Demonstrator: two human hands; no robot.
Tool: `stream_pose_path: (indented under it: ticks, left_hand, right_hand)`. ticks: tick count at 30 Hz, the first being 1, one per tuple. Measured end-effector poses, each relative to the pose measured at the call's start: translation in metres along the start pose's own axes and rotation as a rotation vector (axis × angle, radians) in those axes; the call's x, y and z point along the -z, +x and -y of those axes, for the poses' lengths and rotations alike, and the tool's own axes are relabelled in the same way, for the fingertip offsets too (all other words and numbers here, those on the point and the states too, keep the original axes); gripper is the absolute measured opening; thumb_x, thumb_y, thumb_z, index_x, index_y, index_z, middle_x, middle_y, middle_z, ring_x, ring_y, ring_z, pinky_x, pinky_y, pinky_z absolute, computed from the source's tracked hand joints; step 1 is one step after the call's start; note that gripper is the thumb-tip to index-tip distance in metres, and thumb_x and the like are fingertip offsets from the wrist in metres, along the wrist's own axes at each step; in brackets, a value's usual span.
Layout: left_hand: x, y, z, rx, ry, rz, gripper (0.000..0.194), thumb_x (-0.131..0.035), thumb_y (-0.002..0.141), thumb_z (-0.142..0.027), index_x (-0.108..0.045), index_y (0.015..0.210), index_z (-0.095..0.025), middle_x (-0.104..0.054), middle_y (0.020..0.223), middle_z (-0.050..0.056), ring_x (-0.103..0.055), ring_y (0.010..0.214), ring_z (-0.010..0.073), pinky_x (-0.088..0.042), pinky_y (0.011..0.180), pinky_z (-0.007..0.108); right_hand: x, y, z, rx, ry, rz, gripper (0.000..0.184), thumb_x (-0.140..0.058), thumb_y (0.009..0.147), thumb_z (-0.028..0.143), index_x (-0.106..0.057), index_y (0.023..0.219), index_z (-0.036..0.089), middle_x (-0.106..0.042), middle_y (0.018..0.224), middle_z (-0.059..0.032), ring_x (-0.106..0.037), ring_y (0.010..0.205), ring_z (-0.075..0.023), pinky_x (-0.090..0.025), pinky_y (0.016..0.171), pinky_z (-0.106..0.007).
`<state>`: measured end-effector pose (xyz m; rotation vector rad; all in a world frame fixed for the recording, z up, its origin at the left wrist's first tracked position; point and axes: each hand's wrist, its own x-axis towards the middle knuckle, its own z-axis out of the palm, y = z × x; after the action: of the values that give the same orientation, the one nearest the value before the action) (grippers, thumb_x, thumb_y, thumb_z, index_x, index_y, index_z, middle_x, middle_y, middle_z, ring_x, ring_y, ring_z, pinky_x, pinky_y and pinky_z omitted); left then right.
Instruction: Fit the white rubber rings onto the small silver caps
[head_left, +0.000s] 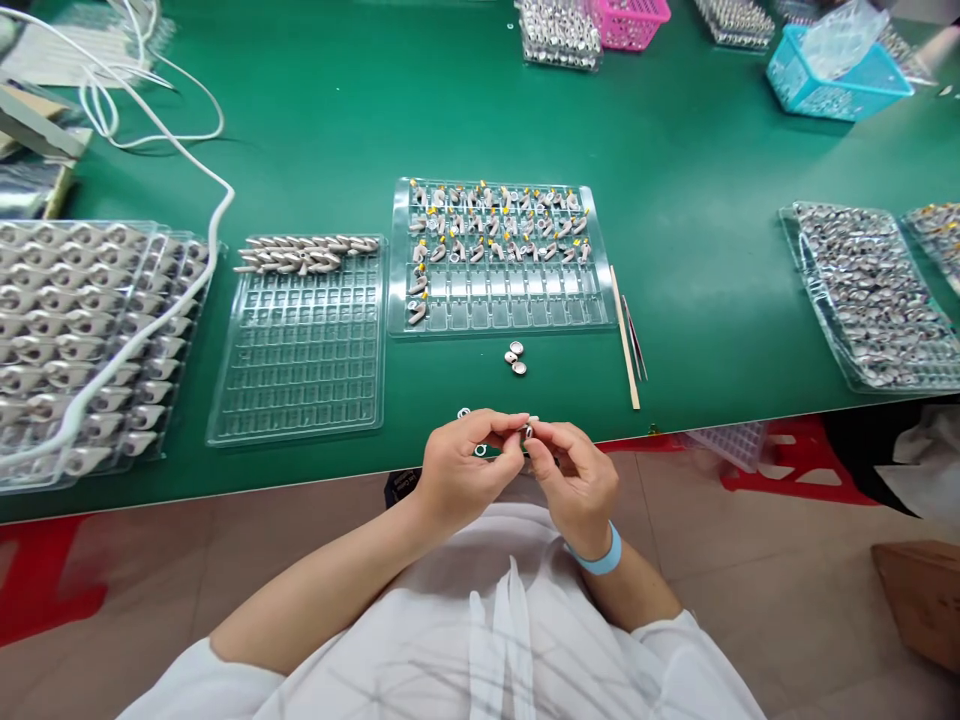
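Just over the table's front edge, my left hand (471,455) and my right hand (576,478) meet, fingertips closed on one small silver-grey part (529,432). Its exact kind is mostly hidden by the fingers. Beside the left fingers lie a small white ring (481,451) and another ring (463,412). A little farther off, several small round metallic pieces (518,368) sit together on the green surface. Beyond them is a clear tray (517,314) whose back rows hold small grey parts with yellow tips (512,245).
To the left, a clear tray (296,375) carries grey parts along its back; stacked trays (82,320) and a white cable (229,190) lie farther left. A wooden stick (625,340) and tweezers (634,340) rest at right, near another filled tray (877,300). Blue (836,90) and pink baskets (634,22) stand behind.
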<state>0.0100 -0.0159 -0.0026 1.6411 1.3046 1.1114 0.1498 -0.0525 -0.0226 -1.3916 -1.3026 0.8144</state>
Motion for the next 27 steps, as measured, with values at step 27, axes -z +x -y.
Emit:
stream_pose_path:
  ticks: [27]
  left_hand:
    - [0.009,0.007,0.011,-0.307,-0.037,0.128,0.021,-0.058,0.091,-0.011,-0.073,0.103,-0.021,-0.076,0.084,0.004,-0.069,0.071,0.0124,-0.055,0.066,0.022]
  right_hand:
    - [0.009,0.006,-0.001,-0.021,0.047,0.05,0.021,-0.061,0.09,0.02,-0.071,0.107,0.027,-0.069,0.095,-0.0033,-0.066,0.07,-0.0131,-0.057,0.061,-0.026]
